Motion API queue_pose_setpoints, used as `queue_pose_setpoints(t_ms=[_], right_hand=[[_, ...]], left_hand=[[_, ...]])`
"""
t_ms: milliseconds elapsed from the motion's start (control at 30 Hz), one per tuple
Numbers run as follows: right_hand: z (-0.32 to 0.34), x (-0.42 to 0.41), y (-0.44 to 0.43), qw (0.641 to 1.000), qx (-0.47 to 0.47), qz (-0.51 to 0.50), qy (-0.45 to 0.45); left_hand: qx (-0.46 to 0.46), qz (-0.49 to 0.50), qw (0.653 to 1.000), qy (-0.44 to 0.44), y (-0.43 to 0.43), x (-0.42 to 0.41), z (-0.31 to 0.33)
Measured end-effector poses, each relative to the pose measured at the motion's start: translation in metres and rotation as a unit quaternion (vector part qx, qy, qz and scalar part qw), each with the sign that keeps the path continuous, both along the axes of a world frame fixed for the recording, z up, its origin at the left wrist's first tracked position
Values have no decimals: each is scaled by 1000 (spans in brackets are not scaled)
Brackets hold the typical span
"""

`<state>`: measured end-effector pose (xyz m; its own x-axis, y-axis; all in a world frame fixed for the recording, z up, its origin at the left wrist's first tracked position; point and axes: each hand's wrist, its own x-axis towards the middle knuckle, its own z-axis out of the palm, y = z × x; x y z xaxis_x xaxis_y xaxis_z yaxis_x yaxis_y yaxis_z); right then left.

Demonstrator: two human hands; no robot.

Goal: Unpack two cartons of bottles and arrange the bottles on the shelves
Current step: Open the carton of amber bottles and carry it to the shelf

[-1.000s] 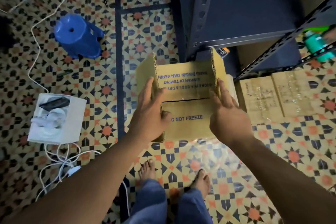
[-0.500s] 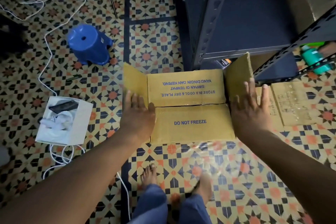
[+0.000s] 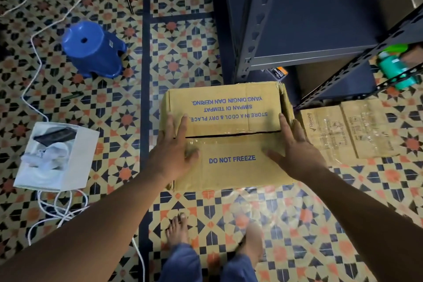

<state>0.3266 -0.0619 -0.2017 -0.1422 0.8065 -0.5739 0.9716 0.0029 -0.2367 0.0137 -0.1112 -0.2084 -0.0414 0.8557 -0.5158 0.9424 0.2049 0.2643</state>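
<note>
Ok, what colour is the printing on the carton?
Blue lettering on the brown carton, clearest in the head view.

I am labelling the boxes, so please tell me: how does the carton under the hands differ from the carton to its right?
The carton under the hands carries bold blue print; the right carton carries only faint marks. The left hand and right hand lie flat on the first; nothing touches the second. Both are brown cardboard.
</note>
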Motion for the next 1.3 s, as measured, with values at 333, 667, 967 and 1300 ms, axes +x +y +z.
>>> queue_pose_setpoints(t_ms=[333,667,967,1300], right_hand=[[-42,6,6,989,28,-109,95],[-53,14,10,927,56,-228,293],[-35,-2,29,904,84,-171,384],[-18,-22,89,957,109,-111,246]], left_hand=[[134,57,987,-67,-6,-6,-37],[149,142,969,-135,-6,-13,-38],[268,215,922,-181,7,-8,-22],[199,75,976,-33,67,-7,-25]])
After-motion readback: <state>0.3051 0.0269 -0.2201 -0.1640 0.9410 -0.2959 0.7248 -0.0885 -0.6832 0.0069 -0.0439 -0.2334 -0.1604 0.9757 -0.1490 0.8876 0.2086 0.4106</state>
